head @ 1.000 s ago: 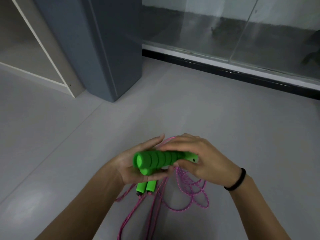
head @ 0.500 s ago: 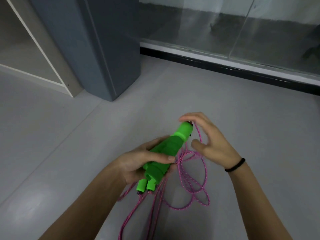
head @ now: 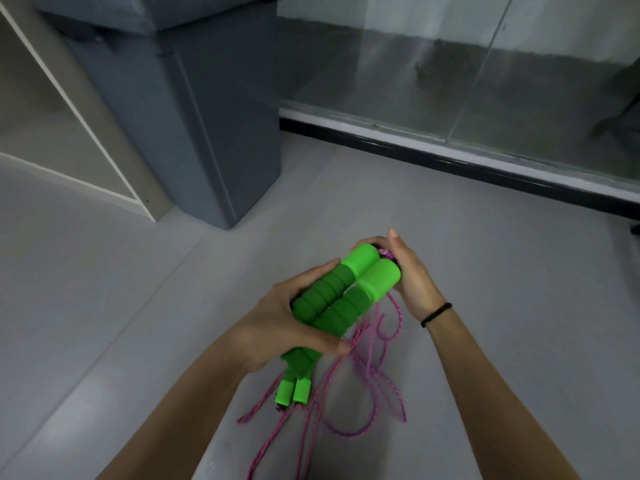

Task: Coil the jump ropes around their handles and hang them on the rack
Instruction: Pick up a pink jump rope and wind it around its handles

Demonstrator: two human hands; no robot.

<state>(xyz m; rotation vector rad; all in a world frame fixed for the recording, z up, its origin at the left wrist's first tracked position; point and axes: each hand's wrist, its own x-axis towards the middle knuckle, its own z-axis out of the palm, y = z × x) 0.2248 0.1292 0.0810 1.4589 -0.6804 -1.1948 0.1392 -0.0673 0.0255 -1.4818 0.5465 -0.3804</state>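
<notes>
A white frame (head: 74,109) is seen at the far left, with a grey cabinet (head: 194,109) beside it and a glass wall (head: 467,71) to the right above the grey floor (head: 104,306). The two green handles (head: 341,292) are held side by side, tilted up to the right. The left hand (head: 287,327) is closed around their ribbed middle, thumb on top and fingers beneath. The narrow ends stick out below this hand, and the pink rope (head: 367,375) is seen leaving them and hanging in loose loops under both hands. The right hand (head: 412,275) is cupped over the wide upper ends, where a little rope is pinched. A black band (head: 436,314) is worn on the right wrist.
</notes>
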